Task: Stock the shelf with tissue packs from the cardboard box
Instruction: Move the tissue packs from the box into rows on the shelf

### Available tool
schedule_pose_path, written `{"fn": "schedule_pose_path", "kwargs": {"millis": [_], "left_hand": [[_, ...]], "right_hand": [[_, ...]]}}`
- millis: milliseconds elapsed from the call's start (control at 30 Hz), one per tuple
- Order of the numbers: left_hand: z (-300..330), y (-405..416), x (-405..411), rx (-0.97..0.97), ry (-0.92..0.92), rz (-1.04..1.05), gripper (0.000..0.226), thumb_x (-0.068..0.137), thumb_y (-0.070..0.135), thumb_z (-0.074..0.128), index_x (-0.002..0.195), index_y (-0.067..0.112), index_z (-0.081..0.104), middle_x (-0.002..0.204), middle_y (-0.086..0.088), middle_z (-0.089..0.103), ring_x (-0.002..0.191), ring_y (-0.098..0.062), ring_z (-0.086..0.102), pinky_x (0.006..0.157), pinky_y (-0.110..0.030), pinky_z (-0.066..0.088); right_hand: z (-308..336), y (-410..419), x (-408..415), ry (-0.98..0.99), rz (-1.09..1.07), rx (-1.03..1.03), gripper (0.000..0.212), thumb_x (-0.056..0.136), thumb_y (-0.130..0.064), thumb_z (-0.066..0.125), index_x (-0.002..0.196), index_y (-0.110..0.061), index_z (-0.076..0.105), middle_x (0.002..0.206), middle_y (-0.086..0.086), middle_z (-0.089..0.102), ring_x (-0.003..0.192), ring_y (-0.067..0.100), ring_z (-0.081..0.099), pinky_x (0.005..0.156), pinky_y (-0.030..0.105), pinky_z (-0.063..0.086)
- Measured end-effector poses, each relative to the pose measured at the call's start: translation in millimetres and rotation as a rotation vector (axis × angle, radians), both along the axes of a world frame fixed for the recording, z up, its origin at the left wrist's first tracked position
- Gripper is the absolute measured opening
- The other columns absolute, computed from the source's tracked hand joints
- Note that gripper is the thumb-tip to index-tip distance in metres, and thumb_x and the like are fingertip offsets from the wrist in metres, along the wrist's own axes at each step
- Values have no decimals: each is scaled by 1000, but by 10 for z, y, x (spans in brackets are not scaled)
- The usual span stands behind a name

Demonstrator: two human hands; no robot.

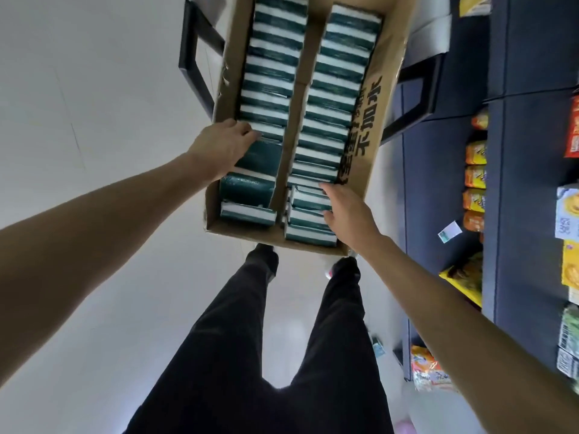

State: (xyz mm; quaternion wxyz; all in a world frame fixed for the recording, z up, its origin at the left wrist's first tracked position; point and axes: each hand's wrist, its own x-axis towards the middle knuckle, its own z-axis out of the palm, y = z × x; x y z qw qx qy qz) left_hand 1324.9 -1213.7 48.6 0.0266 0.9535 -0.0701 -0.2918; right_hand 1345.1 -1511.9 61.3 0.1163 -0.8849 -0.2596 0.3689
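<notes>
Both forearms reach down over my dark trousers (250,355) to the cardboard box (372,170), still nearly full of tissue packs (272,76) in two rows. Left hand (219,148) curls onto a pack at the left row's near end; fingers (247,133) seem clamped, though partly hidden. Right hand (347,211) lies flat, fingers apart, on the right row's packs. Next: lift, swing right to the shelf (526,214), already crowded with snack packets (474,177).
</notes>
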Motion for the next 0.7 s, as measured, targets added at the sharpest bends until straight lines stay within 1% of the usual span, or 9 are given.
{"fn": "schedule_pose_path", "kwargs": {"millis": [67, 100, 200, 267, 333, 433, 533, 600, 700], "left_hand": [[-106, -40, -2, 78, 1, -79, 72, 94, 27, 66, 154, 18, 27, 144, -8, 50, 124, -29, 51, 95, -39, 47], [-146, -71, -13, 122, -6, -125, 76, 94, 31, 65, 156, 18, 23, 144, -7, 50, 126, -27, 50, 98, -37, 43], [-198, -174, -60, 158, 20, -143, 84, 92, 32, 65, 157, 17, 15, 139, -9, 50, 125, -27, 50, 102, -37, 40], [-199, -231, -78, 99, 65, -80, 85, 88, 33, 72, 155, 15, 22, 135, -12, 50, 120, -30, 54, 98, -40, 45], [-181, -270, -80, -13, 123, 32, 79, 83, 29, 79, 148, 12, 36, 130, -15, 50, 111, -35, 59, 90, -45, 50], [-142, -268, -82, -147, 164, 157, 66, 82, 22, 81, 139, 12, 51, 130, -18, 50, 111, -38, 58, 94, -46, 49], [-59, -230, -108, -262, 145, 278, 59, 84, 22, 79, 138, 15, 53, 131, -16, 55, 117, -37, 52, 99, -46, 46], [45, -208, -129, -314, 126, 336, 57, 85, 22, 78, 137, 15, 54, 128, -15, 62, 115, -36, 51, 95, -45, 46], [284, -180, -141, -383, 93, 376, 54, 85, 20, 78, 134, 13, 57, 124, -12, 65, 112, -35, 54, 93, -44, 46]], "right_hand": [[-64, 2, -28, -6, 10, 12, 51, 92, -12, 65, 141, -14, 47, 131, 7, 58, 118, 26, 54, 94, 39, 49], [-87, 5, -34, -20, 10, 17, 48, 91, -11, 66, 137, -14, 51, 129, 7, 59, 116, 26, 55, 93, 38, 49], [-111, 32, -30, -66, 12, 2, 40, 88, -11, 69, 127, -14, 58, 121, 6, 63, 109, 26, 57, 90, 38, 50], [-107, 67, -12, -82, 24, -25, 38, 87, -10, 69, 124, -13, 59, 118, 6, 64, 106, 26, 58, 88, 38, 50], [-100, 105, 7, -85, 45, -46, 37, 87, -8, 69, 122, -12, 60, 115, 7, 65, 103, 26, 59, 87, 39, 50], [-82, 143, 46, -73, 41, -77, 32, 88, -8, 66, 119, -11, 61, 110, 6, 66, 100, 26, 60, 85, 39, 51], [-27, 144, 81, -30, -63, -64, 31, 91, -10, 64, 121, -11, 59, 109, 5, 66, 98, 26, 61, 77, 35, 49], [43, 125, 101, 10, -115, -48, 31, 93, -12, 63, 124, -12, 56, 108, 5, 64, 97, 26, 60, 73, 34, 47], [203, 79, 133, 31, -146, 0, 26, 93, -17, 62, 118, -13, 55, 103, 5, 64, 92, 26, 61, 72, 38, 52]]}}
